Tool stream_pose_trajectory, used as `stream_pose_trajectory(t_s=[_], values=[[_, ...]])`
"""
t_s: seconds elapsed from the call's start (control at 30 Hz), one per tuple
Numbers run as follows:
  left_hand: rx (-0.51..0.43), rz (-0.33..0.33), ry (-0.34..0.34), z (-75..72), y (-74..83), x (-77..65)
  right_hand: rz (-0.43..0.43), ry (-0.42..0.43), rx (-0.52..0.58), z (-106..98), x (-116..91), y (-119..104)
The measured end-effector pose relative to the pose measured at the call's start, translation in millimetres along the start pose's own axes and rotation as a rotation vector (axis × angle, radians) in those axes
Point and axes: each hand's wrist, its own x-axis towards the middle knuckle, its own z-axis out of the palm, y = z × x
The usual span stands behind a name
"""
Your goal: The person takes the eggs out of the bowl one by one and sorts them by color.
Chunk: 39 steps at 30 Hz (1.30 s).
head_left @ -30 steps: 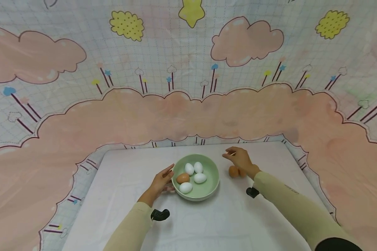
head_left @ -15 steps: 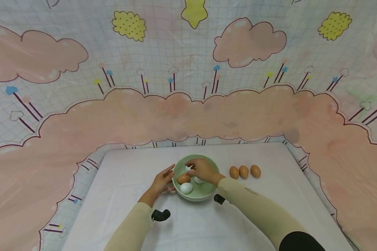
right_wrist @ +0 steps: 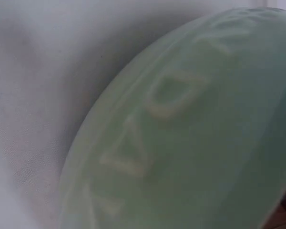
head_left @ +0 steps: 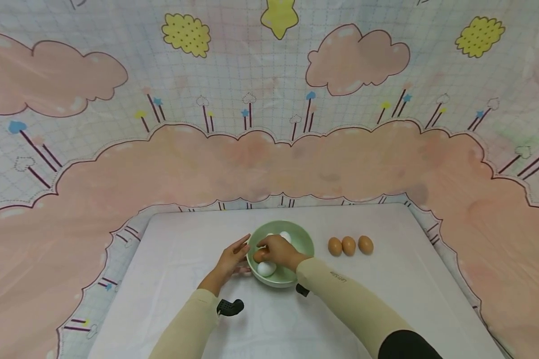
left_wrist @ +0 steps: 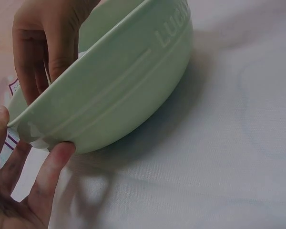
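Note:
A pale green bowl (head_left: 302, 234) stands on the white table with white eggs and one brown egg inside. My right hand (head_left: 279, 249) reaches down into it, thumb and fingers gripping the brown egg (head_left: 259, 256) at the left side. A white egg (head_left: 266, 269) lies just in front of that one; other white eggs are partly hidden behind the hand. My left hand (head_left: 230, 258) steadies the bowl from its left, fingers fairly straight. The left wrist view shows its fingertips (left_wrist: 62, 150) against the bowl's outer wall, while the right hand's fingertips are hidden behind the rim.
Three brown eggs (head_left: 348, 246) lie in a row on the table to the right of the bowl. The white tabletop (head_left: 197, 229) ends at a cartoon-printed cloth (head_left: 233, 164) behind it. Raised letters show on the bowl's side (right_wrist: 171, 95) in the right wrist view.
My right hand has swung left from over the brown eggs on the table into the bowl, then down to the brown egg there. My left hand stays at the bowl.

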Motion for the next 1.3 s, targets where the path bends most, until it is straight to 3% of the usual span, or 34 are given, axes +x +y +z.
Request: stream_pose_trajectory(t_s=[0.37,0.83,1.07,1.3], values=[[0.001,0.002,-0.01,1.2,-2.5,1.2,0.004,-0.006,-0.038,0,0,2],[-0.01,-0.005,-0.007,-0.9,-2.7,2.7,0.053,0.063,-0.065,11,6,-1],[-0.006,-0.009,0.002,-1.1,-2.9,3.6,0.065,0.096,-0.043,14,6,-1],[-0.011,-0.004,-0.013,-2.0,-3.1,3.5,0.148,0.075,0.107,15,7,3]])
